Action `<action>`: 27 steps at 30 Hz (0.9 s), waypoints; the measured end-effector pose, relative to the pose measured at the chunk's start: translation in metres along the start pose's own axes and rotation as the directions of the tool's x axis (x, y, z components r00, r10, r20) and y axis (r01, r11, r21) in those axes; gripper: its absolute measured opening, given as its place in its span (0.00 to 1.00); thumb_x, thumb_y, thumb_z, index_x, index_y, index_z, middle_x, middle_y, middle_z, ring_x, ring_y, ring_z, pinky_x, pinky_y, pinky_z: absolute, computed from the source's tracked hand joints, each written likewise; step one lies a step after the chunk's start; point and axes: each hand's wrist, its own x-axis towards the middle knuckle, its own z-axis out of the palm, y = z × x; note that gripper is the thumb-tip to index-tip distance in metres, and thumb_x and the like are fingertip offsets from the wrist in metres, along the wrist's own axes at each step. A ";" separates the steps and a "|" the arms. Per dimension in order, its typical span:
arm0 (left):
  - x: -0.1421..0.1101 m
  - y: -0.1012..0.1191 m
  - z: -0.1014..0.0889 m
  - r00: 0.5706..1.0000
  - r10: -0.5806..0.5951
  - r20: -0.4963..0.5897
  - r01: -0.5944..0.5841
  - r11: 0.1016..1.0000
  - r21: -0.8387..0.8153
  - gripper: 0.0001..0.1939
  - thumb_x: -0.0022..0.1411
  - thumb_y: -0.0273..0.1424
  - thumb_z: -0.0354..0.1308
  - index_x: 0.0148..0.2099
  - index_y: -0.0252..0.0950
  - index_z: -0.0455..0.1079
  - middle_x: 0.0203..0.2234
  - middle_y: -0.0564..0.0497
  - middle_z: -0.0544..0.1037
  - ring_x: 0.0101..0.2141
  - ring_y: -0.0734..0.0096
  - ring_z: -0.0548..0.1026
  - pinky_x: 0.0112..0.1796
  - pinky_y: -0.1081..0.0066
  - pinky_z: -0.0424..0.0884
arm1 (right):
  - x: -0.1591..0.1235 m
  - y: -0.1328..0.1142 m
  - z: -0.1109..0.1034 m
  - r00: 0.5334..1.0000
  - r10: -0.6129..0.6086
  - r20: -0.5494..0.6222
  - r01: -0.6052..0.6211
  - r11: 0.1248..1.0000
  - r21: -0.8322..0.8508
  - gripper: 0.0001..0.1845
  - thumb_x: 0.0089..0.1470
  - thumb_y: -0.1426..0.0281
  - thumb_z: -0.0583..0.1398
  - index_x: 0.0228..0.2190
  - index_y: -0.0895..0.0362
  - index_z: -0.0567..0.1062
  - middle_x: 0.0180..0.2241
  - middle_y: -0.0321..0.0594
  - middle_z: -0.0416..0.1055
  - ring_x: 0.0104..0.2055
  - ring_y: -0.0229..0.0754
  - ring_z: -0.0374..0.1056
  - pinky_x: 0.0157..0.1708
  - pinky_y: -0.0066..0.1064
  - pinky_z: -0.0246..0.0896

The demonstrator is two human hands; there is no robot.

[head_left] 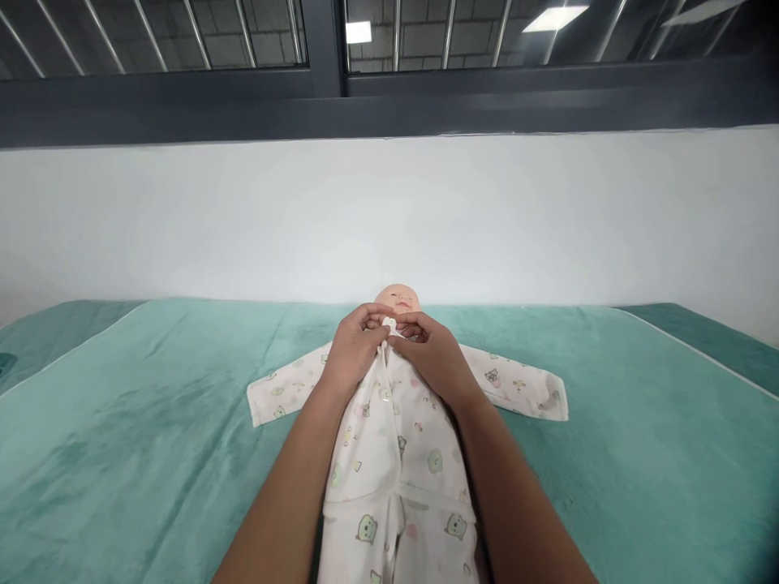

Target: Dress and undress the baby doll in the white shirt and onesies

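A baby doll (398,296) lies on its back, its head toward the wall. It wears a white baby romper (395,454) printed with small animals, and both sleeves spread out sideways. My left hand (360,337) pinches the romper's collar edge just below the doll's chin. From the other side, my right hand (429,349) has its fingers closed on the collar too, thumb near the front opening. A white button (389,324) shows between my fingertips. Lower on the chest sits another button (385,394). The fingers partly hide the collar and the doll's neck.
A green plush blanket (152,454) covers the surface beneath the doll, with darker green at both far corners. Behind it rises a white wall (389,211). Above that is a dark window frame (329,105) with metal bars.
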 end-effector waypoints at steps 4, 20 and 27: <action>0.003 -0.003 -0.003 0.998 0.056 -0.005 -0.054 0.987 0.152 0.15 0.52 0.25 0.54 0.42 0.40 0.75 0.22 0.58 0.66 0.25 0.76 0.66 0.30 0.74 0.61 | 0.000 0.000 0.000 1.000 -0.014 0.014 0.015 1.000 -0.025 0.16 0.47 0.65 0.62 0.40 0.53 0.76 0.38 0.36 0.71 0.39 0.40 0.66 0.41 0.33 0.60; 0.005 -0.007 0.000 0.996 0.076 -0.052 -0.072 0.994 0.081 0.08 0.52 0.26 0.56 0.36 0.35 0.73 0.28 0.52 0.76 0.31 0.72 0.72 0.34 0.73 0.65 | 0.001 0.001 0.004 0.997 -0.077 -0.027 0.073 0.991 -0.112 0.14 0.48 0.68 0.59 0.38 0.50 0.78 0.33 0.33 0.69 0.34 0.38 0.64 0.38 0.31 0.58; -0.002 0.000 -0.010 0.998 -0.051 -0.040 0.050 0.998 -0.027 0.09 0.52 0.32 0.60 0.37 0.36 0.72 0.24 0.54 0.73 0.25 0.75 0.69 0.29 0.74 0.64 | -0.003 -0.007 -0.009 1.000 0.022 -0.017 -0.022 1.000 0.010 0.11 0.51 0.64 0.57 0.37 0.52 0.74 0.32 0.33 0.71 0.34 0.38 0.65 0.35 0.30 0.59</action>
